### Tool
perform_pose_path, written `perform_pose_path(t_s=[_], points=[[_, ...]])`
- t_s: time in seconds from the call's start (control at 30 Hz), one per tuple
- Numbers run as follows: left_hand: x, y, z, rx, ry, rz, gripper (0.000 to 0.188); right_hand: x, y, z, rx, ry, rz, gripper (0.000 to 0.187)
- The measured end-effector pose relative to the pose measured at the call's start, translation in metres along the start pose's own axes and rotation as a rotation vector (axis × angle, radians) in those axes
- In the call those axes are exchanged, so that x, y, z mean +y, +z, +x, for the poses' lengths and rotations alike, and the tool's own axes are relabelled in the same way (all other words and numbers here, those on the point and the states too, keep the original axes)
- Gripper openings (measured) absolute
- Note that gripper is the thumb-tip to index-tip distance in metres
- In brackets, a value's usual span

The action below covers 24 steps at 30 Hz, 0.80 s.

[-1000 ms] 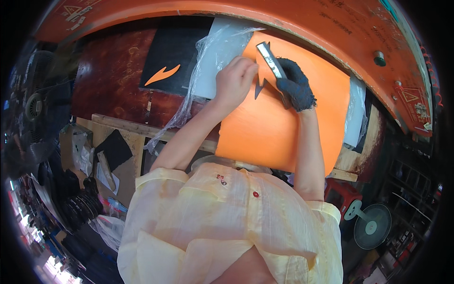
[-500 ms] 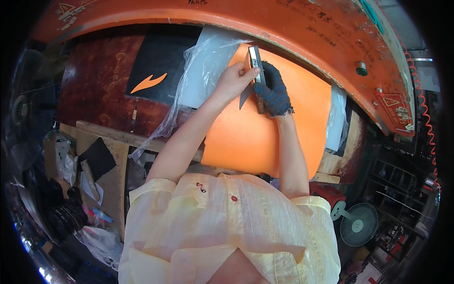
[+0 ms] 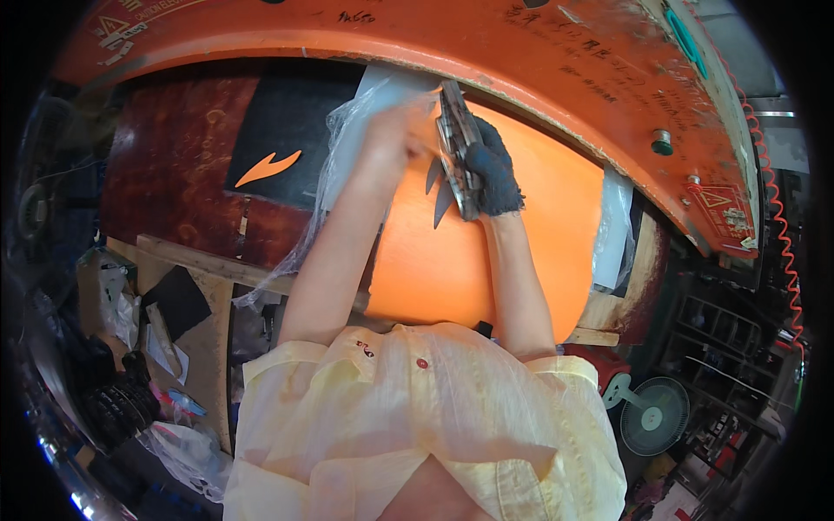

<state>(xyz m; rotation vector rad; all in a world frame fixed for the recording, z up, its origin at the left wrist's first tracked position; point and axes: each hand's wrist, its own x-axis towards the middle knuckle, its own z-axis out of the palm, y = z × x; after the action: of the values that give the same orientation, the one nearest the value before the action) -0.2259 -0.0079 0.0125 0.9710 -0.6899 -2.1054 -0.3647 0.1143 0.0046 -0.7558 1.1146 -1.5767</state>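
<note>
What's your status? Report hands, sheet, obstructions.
Right hand, dark glove, gripping metal cutting die. Left hand bare, on orange sheet. Clear plastic film bunched beside left hand.

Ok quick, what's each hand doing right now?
Left hand: bare, resting on the flat orange sheet beside clear plastic film; grip cannot be told.
Right hand: in a dark glove, closed around a long metal cutting die.

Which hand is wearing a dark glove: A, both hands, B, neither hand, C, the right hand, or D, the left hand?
C: the right hand wears a dark glove and grips a metal tool over the orange sheet, while the left hand is bare.
</note>
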Motion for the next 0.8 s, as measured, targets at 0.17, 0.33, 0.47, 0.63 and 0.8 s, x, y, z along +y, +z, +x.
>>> perform_pose_path(t_s=[0.17,0.33,0.47,0.63,0.8], points=[[0.134,-0.123,-0.01,0.206,0.27,-0.238,0.029,-0.006,-0.023,-0.013,-0.07,-0.105,0.547,0.075],[0.103,-0.191,0.0,0.155,0.213,0.603,0.035,-0.008,-0.027,-0.015,-0.075,-0.06,0.351,0.093],[0.084,-0.194,0.005,0.522,0.53,1.567,0.029,-0.011,-0.023,-0.013,-0.075,-0.015,0.248,0.09],[0.069,-0.146,-0.022,0.546,1.095,1.63,0.03,-0.003,-0.042,-0.007,-0.072,0.007,0.413,0.076],[-0.011,-0.061,-0.07,-0.115,1.043,1.483,0.031,0.006,-0.053,-0.008,-0.13,-0.006,0.497,0.071]])
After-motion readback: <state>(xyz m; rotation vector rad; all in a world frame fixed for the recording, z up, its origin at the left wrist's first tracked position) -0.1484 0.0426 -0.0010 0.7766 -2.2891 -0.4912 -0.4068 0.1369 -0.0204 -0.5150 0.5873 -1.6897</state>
